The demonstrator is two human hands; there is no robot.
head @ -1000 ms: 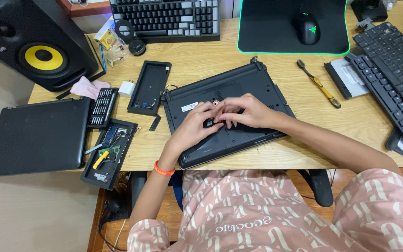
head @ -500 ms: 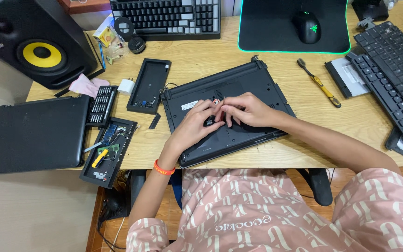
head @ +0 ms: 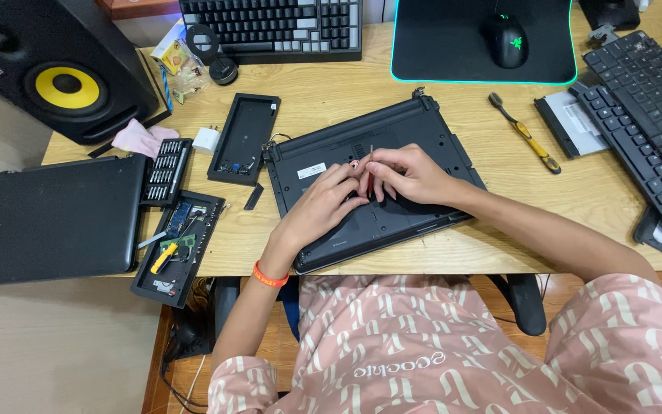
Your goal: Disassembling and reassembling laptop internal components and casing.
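A black laptop lies upside down on the wooden desk, its bottom cover facing up. My right hand rests on the middle of that cover and pinches a thin screwdriver that stands nearly upright. My left hand lies flat on the cover just to the left, fingertips touching the right hand's fingers near the tool tip. An orange band circles my left wrist.
A black cover panel, a screwdriver bit set and a tray with small parts lie left of the laptop. Further left sit a black lid and a speaker. A yellow-handled tool, keyboards and a mouse are around.
My right hand has raised the thin screwdriver upright on the laptop's bottom. My left hand's fingers have shifted slightly toward it. The laptop has stayed put.
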